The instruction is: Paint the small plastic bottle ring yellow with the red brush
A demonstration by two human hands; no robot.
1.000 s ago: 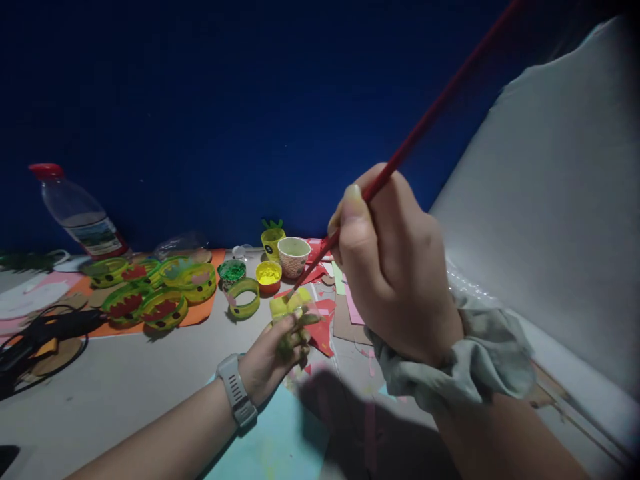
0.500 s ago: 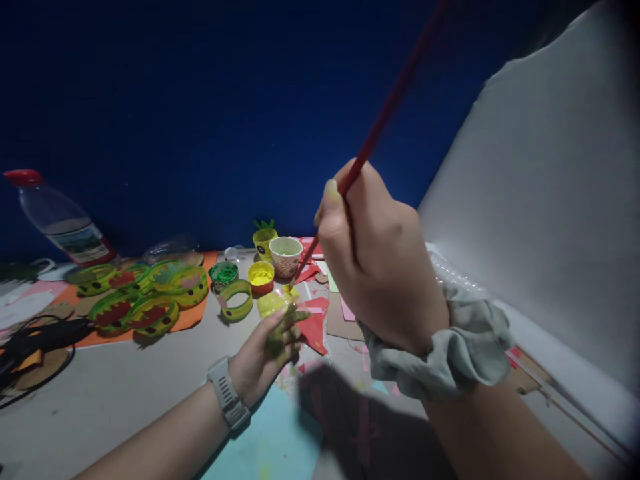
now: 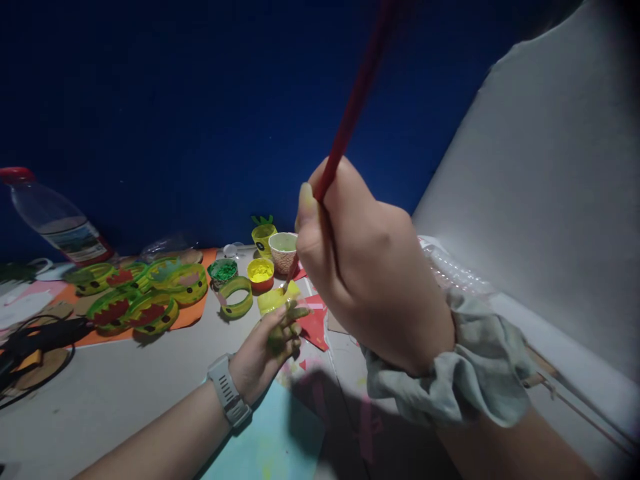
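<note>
Nearest the eye, the right hand (image 3: 373,267) is pinching a red-handled paintbrush (image 3: 353,110) between thumb and fingers, the long handle rising above the knuckles; a grey-green scrunchie (image 3: 465,363) is circling the wrist behind these fingers. Lower, well to the left of them, a pale grey watch (image 3: 230,390) is sitting on the left wrist, and a light blue sheet (image 3: 280,437) is lying below the left fingers, partly in shadow. The left hand (image 3: 263,347), its fingers paint-smeared and curled in narrow, is holding a yellow-painted piece (image 3: 273,300) by its near edge; the piece is showing just beyond the thumb, exact shape hard to tell. The brush tip is meeting its upper side. Right of the left fingertips, red paper (image 3: 314,323) is lying on the table (image 3: 145,393). Just beyond the left fingers and to their left, a green-yellow ring (image 3: 236,308) is standing on its edge; past it a tub of green paint (image 3: 223,272) and a tub of yellow paint (image 3: 261,275) are standing open. Farther out, a patterned paper cup (image 3: 283,253) is standing partly behind the right fingers, a leaf-topped yellow cup (image 3: 263,237) beside it. Well left of both hands' fingers, several painted rings (image 3: 153,317) are clustering on orange paper (image 3: 193,319); beyond these a red-capped bottle (image 3: 65,227) is leaning before a dark blue wall (image 3: 210,113).
</note>
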